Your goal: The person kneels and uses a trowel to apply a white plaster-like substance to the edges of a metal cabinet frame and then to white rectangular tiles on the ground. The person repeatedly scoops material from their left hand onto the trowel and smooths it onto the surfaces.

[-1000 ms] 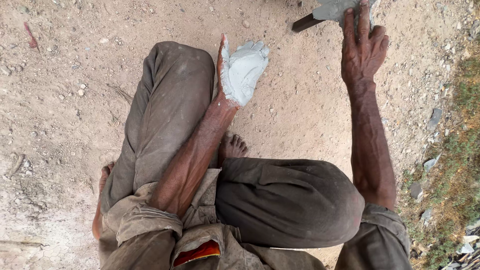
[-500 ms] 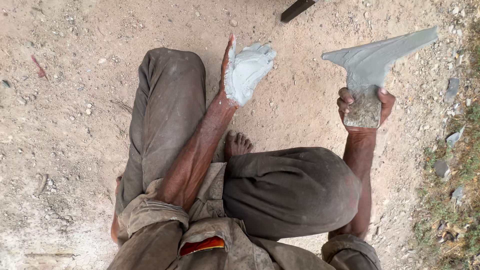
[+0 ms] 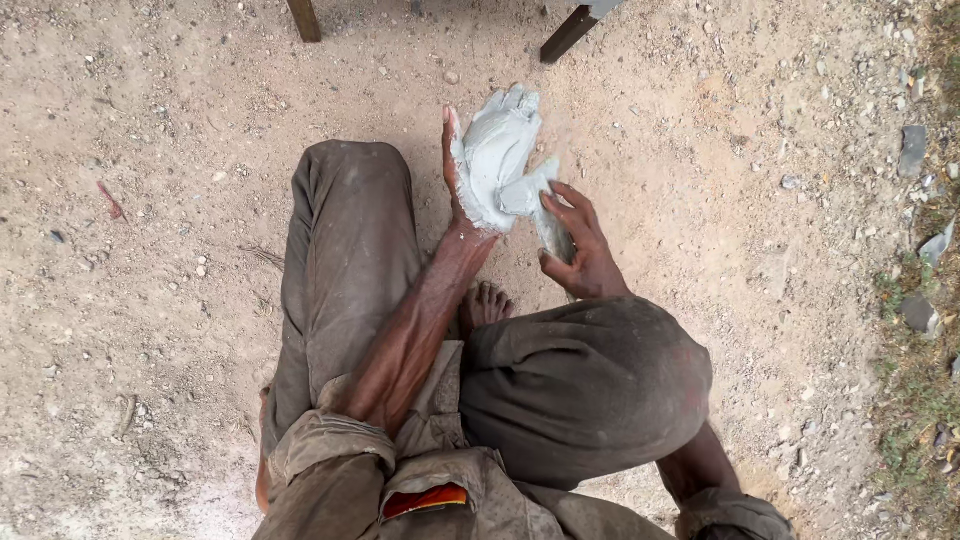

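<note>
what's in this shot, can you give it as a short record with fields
setting: bare dirt ground with pebbles, grass at the right edge
person: seated on the ground, legs folded, bare foot showing between them
left hand: raised, palm open and coated in wet grey paste
right hand: gripping a grey paste-covered tool, its end against the left palm
background: two dark wooden legs at the top edge
</note>
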